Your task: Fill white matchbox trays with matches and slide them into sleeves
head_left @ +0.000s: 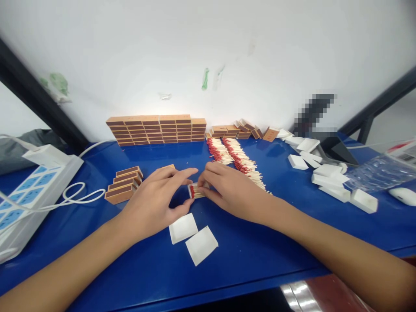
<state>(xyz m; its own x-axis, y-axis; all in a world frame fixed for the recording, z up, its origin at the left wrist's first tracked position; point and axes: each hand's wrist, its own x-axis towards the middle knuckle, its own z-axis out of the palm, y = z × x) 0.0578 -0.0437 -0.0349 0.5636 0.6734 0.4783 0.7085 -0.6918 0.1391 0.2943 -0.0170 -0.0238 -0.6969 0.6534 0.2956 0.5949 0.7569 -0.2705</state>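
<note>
A small white matchbox tray (190,190) lies on the blue table between my hands, with red-headed matches (196,191) in it. My right hand (227,186) reaches over the tray's right end, its fingers pinched together on the matches. To the left is my left hand (156,197), thumb and forefinger spread apart, the thumb tip near the tray's lower left corner. Two white trays (202,245) lie just below my hands. Behind them are two long piles of loose matches (242,160). An orange matchbox (168,167) is partly hidden behind my left hand.
Stacked matchboxes (156,130) line the wall, with more loose ones (247,128) at their right. Several matchboxes (123,186) stand by my left forearm. White trays (325,173) are heaped at the right near a plastic bottle (380,169). A power strip (35,190) with cables occupies the left.
</note>
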